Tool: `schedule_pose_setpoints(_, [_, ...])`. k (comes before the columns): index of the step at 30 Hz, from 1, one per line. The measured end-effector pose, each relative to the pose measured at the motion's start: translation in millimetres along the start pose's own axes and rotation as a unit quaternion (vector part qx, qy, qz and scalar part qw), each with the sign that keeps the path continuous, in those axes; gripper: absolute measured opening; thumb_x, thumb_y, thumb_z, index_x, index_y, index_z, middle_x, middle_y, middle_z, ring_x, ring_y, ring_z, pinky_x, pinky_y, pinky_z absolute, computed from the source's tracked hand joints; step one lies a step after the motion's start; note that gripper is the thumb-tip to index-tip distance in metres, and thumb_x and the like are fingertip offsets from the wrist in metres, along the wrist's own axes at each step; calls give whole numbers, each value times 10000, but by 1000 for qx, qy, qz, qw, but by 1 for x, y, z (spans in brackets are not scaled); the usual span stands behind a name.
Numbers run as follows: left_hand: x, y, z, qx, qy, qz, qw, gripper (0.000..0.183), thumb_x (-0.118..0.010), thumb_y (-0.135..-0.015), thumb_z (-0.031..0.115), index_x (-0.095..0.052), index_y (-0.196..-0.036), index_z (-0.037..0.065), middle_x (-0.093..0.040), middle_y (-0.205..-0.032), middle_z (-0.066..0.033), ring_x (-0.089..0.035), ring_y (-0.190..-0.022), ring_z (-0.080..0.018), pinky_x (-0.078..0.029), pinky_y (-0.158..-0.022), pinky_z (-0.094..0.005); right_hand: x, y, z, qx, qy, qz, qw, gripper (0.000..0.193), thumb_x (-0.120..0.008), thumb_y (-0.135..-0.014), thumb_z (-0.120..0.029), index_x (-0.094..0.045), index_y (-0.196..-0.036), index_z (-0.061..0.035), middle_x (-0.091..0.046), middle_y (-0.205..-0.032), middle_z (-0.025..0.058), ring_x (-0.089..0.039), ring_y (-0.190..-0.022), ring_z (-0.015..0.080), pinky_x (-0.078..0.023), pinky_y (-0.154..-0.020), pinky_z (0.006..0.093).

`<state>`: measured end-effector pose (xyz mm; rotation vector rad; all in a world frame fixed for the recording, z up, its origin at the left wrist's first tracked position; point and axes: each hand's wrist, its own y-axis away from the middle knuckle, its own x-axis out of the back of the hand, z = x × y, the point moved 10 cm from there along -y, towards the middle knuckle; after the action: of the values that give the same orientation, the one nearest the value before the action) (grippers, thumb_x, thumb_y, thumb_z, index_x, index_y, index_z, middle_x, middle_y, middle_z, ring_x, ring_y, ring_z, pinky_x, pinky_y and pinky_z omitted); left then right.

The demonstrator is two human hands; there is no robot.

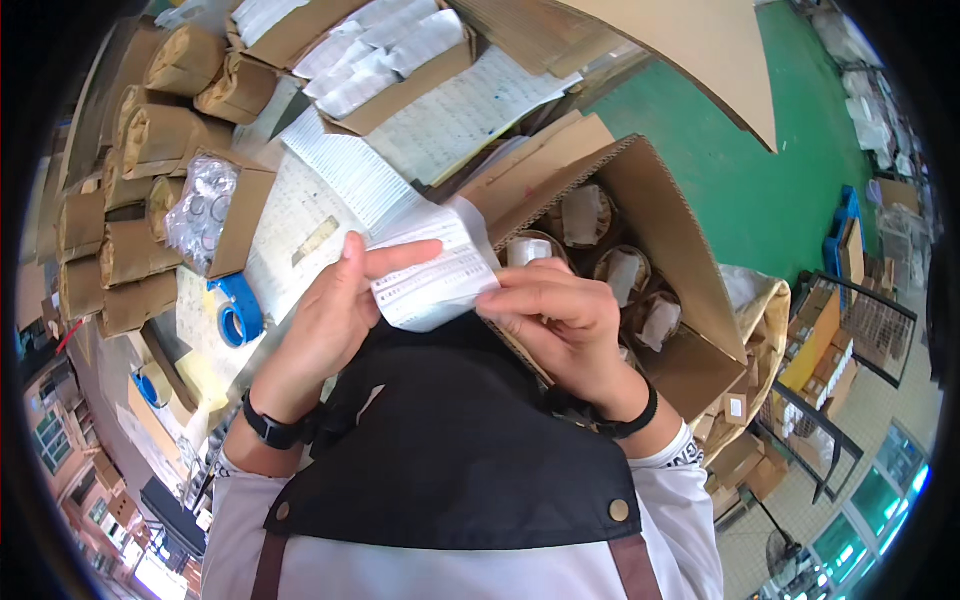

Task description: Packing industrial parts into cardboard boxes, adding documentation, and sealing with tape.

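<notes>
In front of my chest, both hands hold a strip of white printed labels. My left hand is closed on its left edge, with the index finger stretched across the top. My right hand pinches the right edge between thumb and fingers. Beyond them, a fan-folded stack of labels lies on the table, up against the held piece. Just right of my right hand stands an open cardboard carton. Inside it are several round brown-wrapped bundles with white papers on top.
Several brown paper-wrapped bundles are piled at the left. Near them sit a bag of clear plastic and a blue tape dispenser. A box of white packets stands at the back. A cardboard flap juts in above the green floor.
</notes>
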<state>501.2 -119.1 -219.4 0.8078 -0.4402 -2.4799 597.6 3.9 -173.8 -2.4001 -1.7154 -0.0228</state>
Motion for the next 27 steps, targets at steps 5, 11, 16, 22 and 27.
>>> schedule_pose_setpoints(5, [43, 5, 5, -62, -5, 136, 989, 628, -239, -1045, 410, -462, -1300, -119, -512, -1314, -221, -482, -1250, -273, -343, -1087, -379, 95, 4, 118, -225, 199, -25, 953, 80, -672, -773, 1, -690, -848, -19, -699, -774, 99, -682, -726, 222, -532, -683, 313])
schedule_pose_setpoints(11, [46, 11, 6, -68, 6, 137, 988, 555, -294, -1048, 352, -465, -1300, -112, -513, -1319, -204, -481, -1253, -257, -348, -1085, -376, 131, 8, 232, -194, 468, 31, 862, 299, -706, -753, -116, -627, -1041, -102, -609, -1133, 172, -625, -935, 395, -514, -789, 467])
schedule_pose_setpoints(16, [55, 23, -8, -78, 1, 181, 980, 429, -582, -916, 23, -484, -1329, -35, -543, -1299, -142, -544, -1169, -189, -428, -1010, -321, 119, 29, 220, -212, 417, 66, 881, 567, -758, -708, -141, -516, -1219, -92, -521, -1220, 198, -539, -1086, 409, -481, -887, 460])
schedule_pose_setpoints(22, [12, 21, -5, -96, -23, 117, 988, 509, -696, -803, -67, -530, -1283, -33, -605, -1202, -115, -581, -1094, -155, -479, -937, -288, 67, 3, 67, -53, 61, 98, 992, 324, -754, -792, -125, -551, -1024, -25, -607, -930, 71, -583, -917, 190, -459, -843, 319])
schedule_pose_setpoints(27, [-21, 14, 0, -80, -76, 59, 992, 413, -698, -824, -6, -577, -1217, -44, -632, -1173, -146, -590, -1109, -190, -466, -963, -322, 4, 0, 36, -130, -118, -74, 982, 472, -754, -792, -80, -564, -1224, -72, -701, -892, 16, -618, -916, 115, -431, -864, 301])
